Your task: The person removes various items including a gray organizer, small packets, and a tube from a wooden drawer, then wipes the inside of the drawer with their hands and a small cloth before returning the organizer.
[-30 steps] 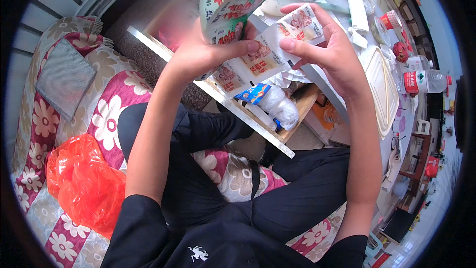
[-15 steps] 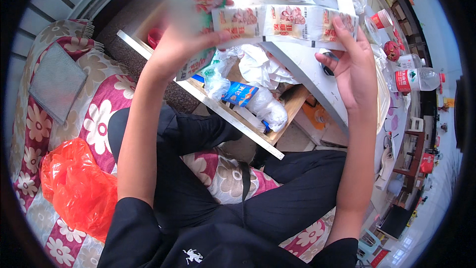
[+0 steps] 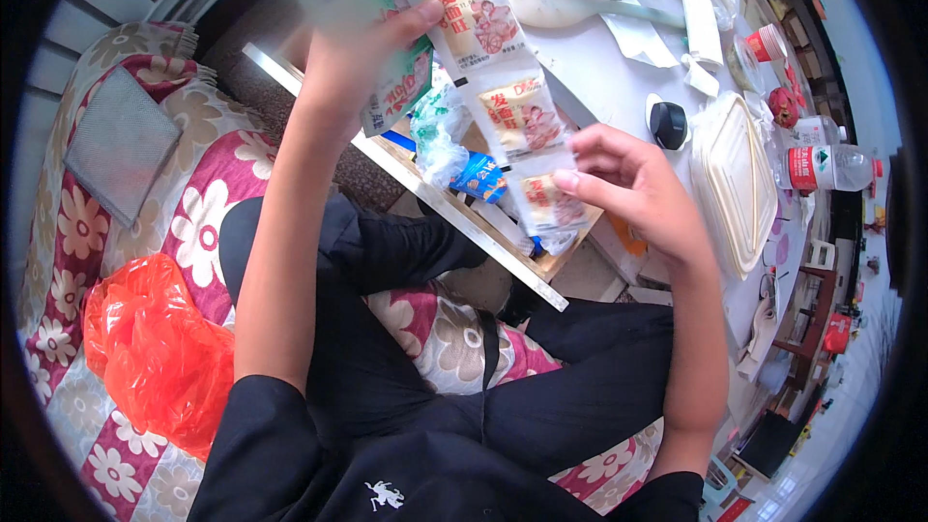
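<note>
A strip of joined white sachets [image 3: 522,116] with red print hangs at a slant between my hands. My left hand [image 3: 356,72], partly blurred, pinches its upper end with the thumb. That same hand also holds green-and-white printed packets [image 3: 408,87], which show behind and below the fingers. The thumb and fingers of my right hand [image 3: 643,188] close on the lowest sachet at its edge. Under the strip is a pulled-out drawer [image 3: 483,241] holding a crumpled clear plastic bag [image 3: 440,130] and a blue packet [image 3: 478,177], both partly covered by the sachets.
On the white table [image 3: 619,101] to the right are a lidded pale container [image 3: 733,198] with chopsticks on it, a small black case [image 3: 669,124], red paper cups [image 3: 767,43] and a water bottle [image 3: 826,167]. A red plastic bag [image 3: 159,348] lies on the flowered seat at left.
The strip was stretched level between my hands and now slopes down to the right. My right hand has come lower and leftward, its grip still on the far end.
</note>
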